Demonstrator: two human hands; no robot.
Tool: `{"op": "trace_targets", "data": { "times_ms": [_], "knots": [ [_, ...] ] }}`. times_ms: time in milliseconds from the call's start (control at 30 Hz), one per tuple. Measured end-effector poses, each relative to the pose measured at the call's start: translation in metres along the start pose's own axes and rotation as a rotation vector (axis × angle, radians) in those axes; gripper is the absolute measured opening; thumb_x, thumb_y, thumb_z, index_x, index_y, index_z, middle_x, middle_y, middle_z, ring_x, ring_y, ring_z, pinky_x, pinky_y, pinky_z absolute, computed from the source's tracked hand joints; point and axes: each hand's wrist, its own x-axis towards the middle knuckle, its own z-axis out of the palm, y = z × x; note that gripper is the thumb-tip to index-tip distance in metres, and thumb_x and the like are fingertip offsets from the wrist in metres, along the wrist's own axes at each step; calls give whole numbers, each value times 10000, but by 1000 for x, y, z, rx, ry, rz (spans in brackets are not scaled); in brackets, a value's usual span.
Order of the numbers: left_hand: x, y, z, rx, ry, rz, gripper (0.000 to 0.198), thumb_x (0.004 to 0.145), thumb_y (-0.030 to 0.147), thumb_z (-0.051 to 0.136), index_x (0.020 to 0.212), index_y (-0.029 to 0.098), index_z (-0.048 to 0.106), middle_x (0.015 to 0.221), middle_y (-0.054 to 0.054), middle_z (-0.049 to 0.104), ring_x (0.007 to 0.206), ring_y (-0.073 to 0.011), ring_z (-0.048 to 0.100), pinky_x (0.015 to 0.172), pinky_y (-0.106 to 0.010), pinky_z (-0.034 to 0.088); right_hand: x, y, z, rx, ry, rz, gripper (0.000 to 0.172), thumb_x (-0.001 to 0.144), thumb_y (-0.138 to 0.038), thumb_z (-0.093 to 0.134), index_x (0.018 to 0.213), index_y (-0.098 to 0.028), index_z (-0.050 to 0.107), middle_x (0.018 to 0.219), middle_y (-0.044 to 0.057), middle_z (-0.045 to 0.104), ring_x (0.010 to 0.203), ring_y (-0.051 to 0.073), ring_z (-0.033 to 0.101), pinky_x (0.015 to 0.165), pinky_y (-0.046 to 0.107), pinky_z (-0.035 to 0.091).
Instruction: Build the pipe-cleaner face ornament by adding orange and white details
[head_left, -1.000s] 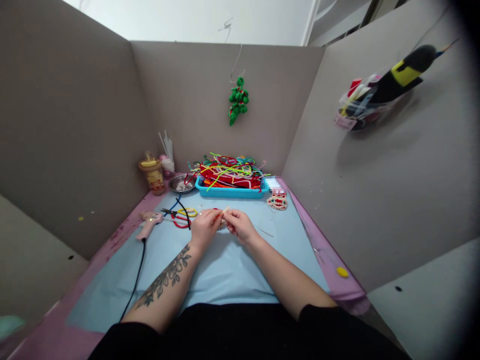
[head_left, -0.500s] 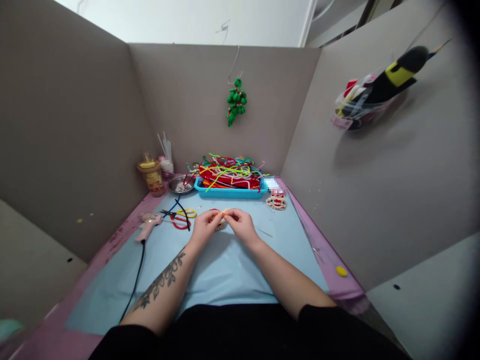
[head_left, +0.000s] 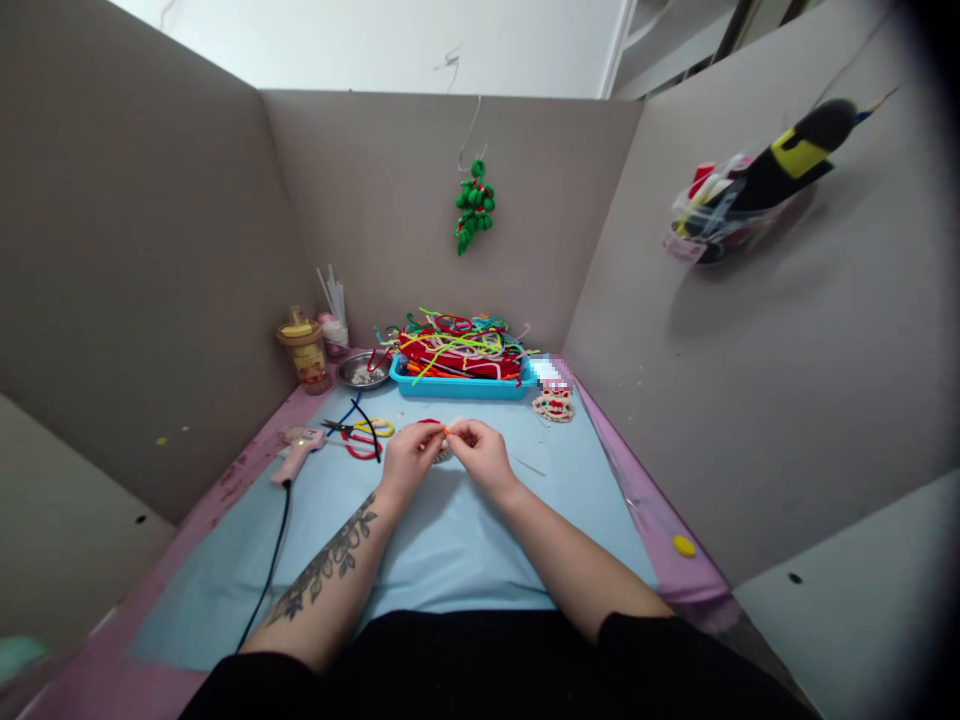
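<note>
Over the middle of the blue sheet, my left hand [head_left: 411,456] and my right hand [head_left: 482,455] meet fingertip to fingertip. Both are closed in a pinch on a small orange piece [head_left: 448,431] that looks like pipe cleaner; fingers cover most of it. Beneath them, a cream and red craft piece [head_left: 441,454] is largely hidden by the hands. To the left of my left hand lie scissors [head_left: 361,445] with one red and one yellow handle, and a black stem [head_left: 367,428] across them. A thin pale stick [head_left: 530,466] rests to the right of my right hand.
A blue tray [head_left: 465,388] heaped with coloured pipe cleaners stands at the back, beside a metal bowl [head_left: 364,371] and a lidded cup [head_left: 307,358]. A pink glue gun [head_left: 298,455] with a black cord lies left. A cream and red piece [head_left: 553,405] sits right. Grey panels enclose the table.
My fingers have shifted slightly around the orange piece, and less of it shows. The view has tipped a little; everything on the table has stayed in place.
</note>
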Motion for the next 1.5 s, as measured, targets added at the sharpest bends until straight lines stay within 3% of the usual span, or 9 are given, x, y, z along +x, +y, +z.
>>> {"op": "trace_targets", "data": {
  "times_ms": [100, 233, 633, 867, 1033, 1333, 1500],
  "knots": [
    [-1, 0, -1, 155, 4, 87, 149, 857, 246, 569, 922, 223, 701, 913, -61, 731, 853, -198, 660, 803, -332, 498, -1, 0, 2, 5, 15, 5, 89, 722, -267, 607, 696, -187, 634, 676, 13, 635, 632, 158, 564, 645, 283, 455],
    [-1, 0, -1, 167, 24, 27, 165, 859, 273, 574, 966, 217, 687, 930, -64, 728, 828, -198, 658, 768, -317, 495, 1, -1, 2, 73, 10, 43, 112, 722, -290, 617, 711, -181, 640, 681, 18, 646, 633, 159, 573, 647, 283, 460],
    [5, 4, 3, -284, -44, -364, 251, 790, 373, 626, 874, 143, 684, 832, -66, 713, 750, -179, 643, 690, -273, 495, 10, 12, 0, 242, -36, 91, 173, 661, -321, 706, 718, -169, 646, 714, 19, 663, 673, 155, 589, 675, 277, 464],
    [6, 0, 10, -622, -76, -537, 359, 715, 444, 703, 861, 119, 665, 749, -56, 689, 664, -148, 621, 626, -246, 473, 12, 12, -1, 305, -67, 185, 245, 632, -372, 733, 694, -168, 613, 573, -29, 568, 490, 91, 451, 467, 225, 342],
    [6, 0, 12, -762, -110, -583, 386, 690, 456, 737, 850, 114, 658, 695, -37, 665, 606, -118, 588, 571, -217, 433, 14, 9, 0, 437, -71, 268, 301, 566, -378, 771, 638, -177, 559, 487, -65, 505, 390, 54, 349, 385, 208, 221],
    [4, 6, 9, -833, -157, -574, 357, 702, 431, 743, 853, 119, 659, 684, -27, 654, 584, -107, 567, 551, -214, 401, 15, 6, -3, 558, -132, 325, 349, 520, -384, 828, 594, -163, 568, 475, -64, 484, 386, 40, 327, 390, 209, 186],
    [4, 9, 7, -847, -171, -564, 329, 706, 410, 746, 846, 122, 668, 708, -34, 665, 610, -115, 584, 584, -226, 425, 16, 5, -5, 589, -182, 320, 292, 537, -326, 824, 626, -156, 603, 488, -61, 488, 397, 38, 334, 392, 206, 180]
  ]
}}
